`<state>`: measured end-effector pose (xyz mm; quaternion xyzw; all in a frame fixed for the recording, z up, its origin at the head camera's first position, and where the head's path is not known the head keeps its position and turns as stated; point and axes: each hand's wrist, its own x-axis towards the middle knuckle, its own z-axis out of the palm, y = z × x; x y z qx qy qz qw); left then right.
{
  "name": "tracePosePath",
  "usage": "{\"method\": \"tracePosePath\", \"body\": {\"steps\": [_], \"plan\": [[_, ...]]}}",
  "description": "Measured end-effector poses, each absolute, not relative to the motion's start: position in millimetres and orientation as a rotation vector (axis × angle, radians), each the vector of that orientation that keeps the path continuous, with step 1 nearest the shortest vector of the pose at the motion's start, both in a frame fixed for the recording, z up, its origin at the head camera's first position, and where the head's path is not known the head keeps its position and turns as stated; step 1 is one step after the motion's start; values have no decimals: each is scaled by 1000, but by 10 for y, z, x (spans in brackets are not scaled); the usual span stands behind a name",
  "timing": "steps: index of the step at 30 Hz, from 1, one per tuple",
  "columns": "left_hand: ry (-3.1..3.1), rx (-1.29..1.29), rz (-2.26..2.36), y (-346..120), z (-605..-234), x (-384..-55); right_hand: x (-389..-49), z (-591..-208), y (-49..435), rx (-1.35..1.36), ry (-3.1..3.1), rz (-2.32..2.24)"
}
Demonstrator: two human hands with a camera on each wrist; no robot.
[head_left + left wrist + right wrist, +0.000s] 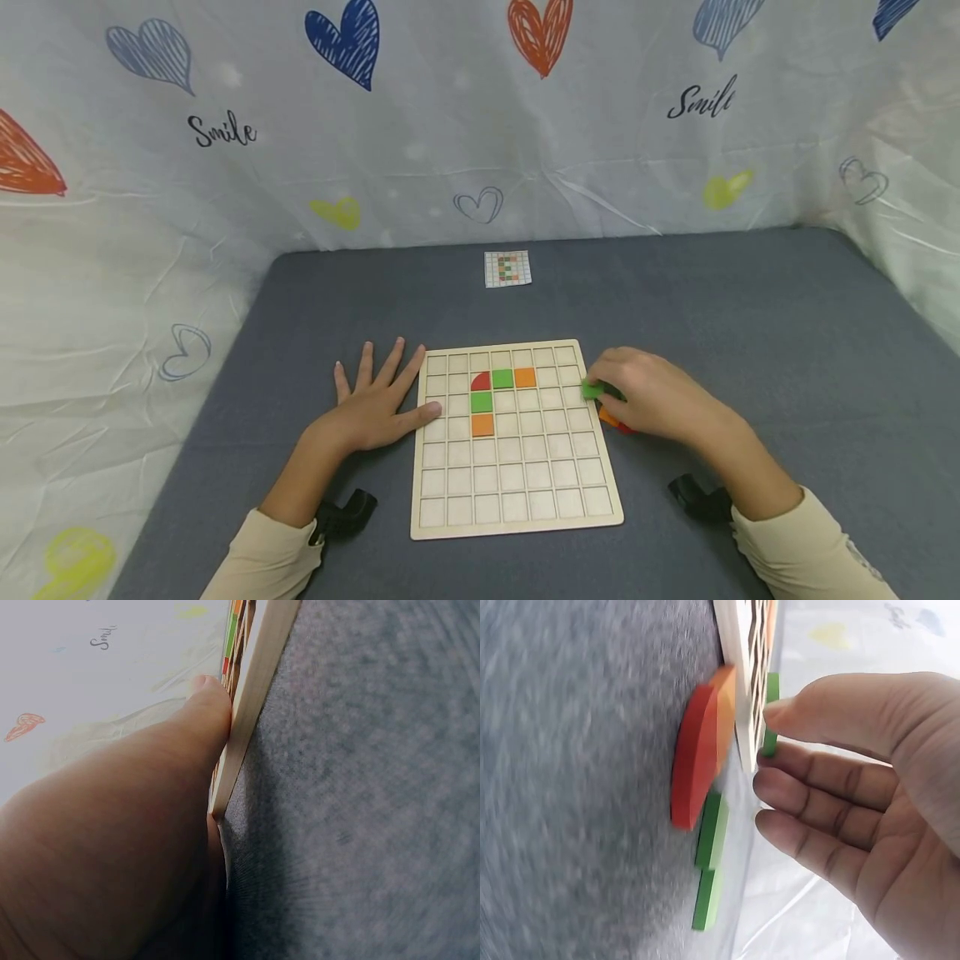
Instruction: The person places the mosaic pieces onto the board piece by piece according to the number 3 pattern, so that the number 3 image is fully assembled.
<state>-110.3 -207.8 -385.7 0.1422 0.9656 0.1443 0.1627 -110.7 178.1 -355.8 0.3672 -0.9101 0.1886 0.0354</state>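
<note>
A wooden grid board [517, 500] lies on the table with red, green and orange pieces set in its upper-left cells. My left hand [378, 408] is spread flat at the board's left edge, its thumb resting on the rim. Over the right edge, my right hand [648, 392] pinches a green square tile [772, 712] between thumb and fingers. Beneath that hand, in the right wrist view, a red curved piece [694, 757] and an orange piece [724, 712] lie beside the board. Two green tiles [713, 831] lie past them, mostly hidden by the hand in the head view.
A small printed card [507, 269] showing a coloured grid pattern lies near the table's back edge. Dark grey cloth [360, 300] covers the table. Behind it hangs a white curtain [420, 125] with hearts and lettering. Black wrist straps [348, 512] show at the sleeves.
</note>
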Motion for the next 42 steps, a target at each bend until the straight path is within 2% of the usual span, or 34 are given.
{"method": "tracePosePath", "body": {"steps": [18, 42], "plan": [[2753, 405, 434, -2081, -3858, -1104, -1084, -3572, 1370, 1355, -2728, 617], [2755, 414, 442, -2094, -3888, -1117, -1052, -3603, 919, 1519, -2681, 528]]}}
